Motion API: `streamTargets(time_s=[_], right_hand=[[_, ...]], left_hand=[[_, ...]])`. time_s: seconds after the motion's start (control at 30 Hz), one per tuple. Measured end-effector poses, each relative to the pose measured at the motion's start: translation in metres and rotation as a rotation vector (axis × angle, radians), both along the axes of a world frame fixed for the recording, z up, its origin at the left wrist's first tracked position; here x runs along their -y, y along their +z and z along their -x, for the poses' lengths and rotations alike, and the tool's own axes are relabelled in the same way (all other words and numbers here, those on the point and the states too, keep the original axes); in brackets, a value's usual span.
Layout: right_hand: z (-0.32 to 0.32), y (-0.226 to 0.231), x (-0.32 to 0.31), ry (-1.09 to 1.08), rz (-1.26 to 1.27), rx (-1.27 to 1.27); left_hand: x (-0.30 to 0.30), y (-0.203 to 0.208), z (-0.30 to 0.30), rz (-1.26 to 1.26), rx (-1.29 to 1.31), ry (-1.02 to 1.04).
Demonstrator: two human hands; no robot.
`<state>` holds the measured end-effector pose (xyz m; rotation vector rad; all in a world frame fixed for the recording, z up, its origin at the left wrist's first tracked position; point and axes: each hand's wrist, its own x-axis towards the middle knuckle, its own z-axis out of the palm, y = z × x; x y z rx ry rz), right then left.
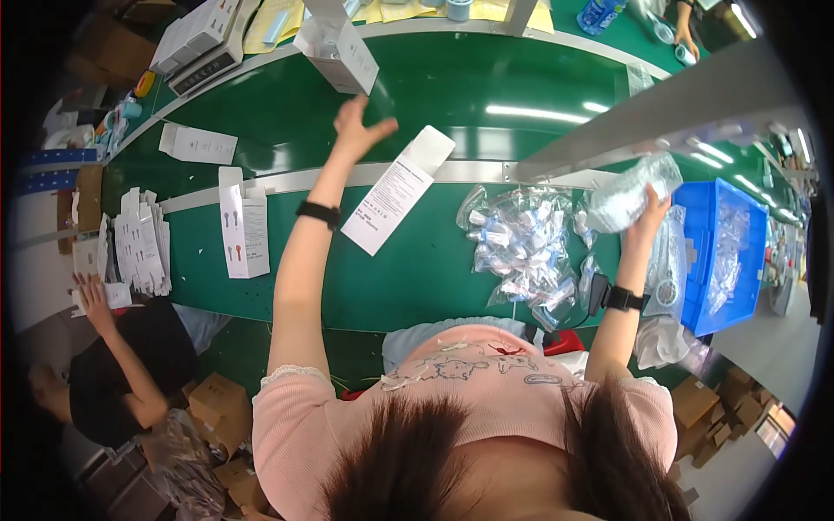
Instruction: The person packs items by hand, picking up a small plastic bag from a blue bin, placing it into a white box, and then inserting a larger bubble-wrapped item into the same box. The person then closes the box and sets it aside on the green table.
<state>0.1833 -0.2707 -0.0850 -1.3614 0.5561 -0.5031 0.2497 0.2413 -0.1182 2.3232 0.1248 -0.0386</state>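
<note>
My left hand (359, 132) reaches toward the far side of the bench with its thumb and fingers apart and nothing in it. Just beyond its fingertips stands an open white carton (340, 57) with something clear inside. My right hand (649, 215) is closed round a bubble-wrapped item (634, 193), held up at the right; what the wrap covers cannot be made out. Between my arms lies a white printed box (387, 201), its end flap open. Left of my right forearm is a heap of small clear bags (521, 247) with white and blue parts in them.
A blue bin (702, 260) with clear plastic packs stands at the right. A metal post (608, 122) slants across the far right. White boxes (245, 227) and stacked flat cartons (143, 243) lie at the left. Co-workers' hands show at far left (92, 297) and top right (685, 36).
</note>
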Motion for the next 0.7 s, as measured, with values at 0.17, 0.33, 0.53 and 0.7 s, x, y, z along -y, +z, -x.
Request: streamTargets(time_s=[0.17, 0.33, 0.53, 0.7], right_hand=[[0.056, 0.032, -0.021, 0.038, -0.334, 0.018], [0.085, 0.075, -0.084, 0.239, -0.445, 0.086], [0.089, 0.131, -0.162, 0.441, -0.493, 0.304], [0.086, 0.144, -0.231, 0.218, -0.447, 0.361]], left_hand=[[0.010, -0.012, 0.069, 0.149, -0.333, -0.346], [0.033, 0.034, 0.111, 0.656, -0.460, -0.315], [0.084, 0.114, 0.173, 0.484, -0.065, -0.308], [0.107, 0.106, 0.205, 0.197, 0.165, -0.369]])
